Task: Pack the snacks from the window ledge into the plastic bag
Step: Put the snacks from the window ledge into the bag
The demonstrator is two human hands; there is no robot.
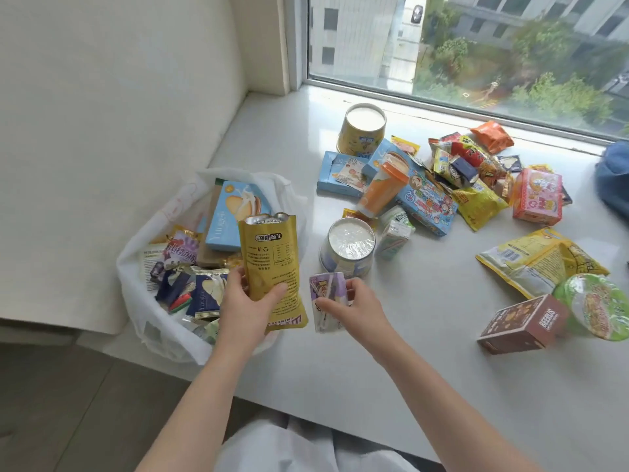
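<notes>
Gold pouch [272,267] gripped upright in left hand [246,306] over white plastic bag [143,301], ready to drop.
Right hand [354,306] pinches purple drink carton [326,294] on window ledge [408,369], next for packing.

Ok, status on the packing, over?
Left hand grips yellow pouch over plastic bag. Right hand grips small purple pack on ledge. Bag part full; many snacks unpacked. Nothing blocking.
</notes>
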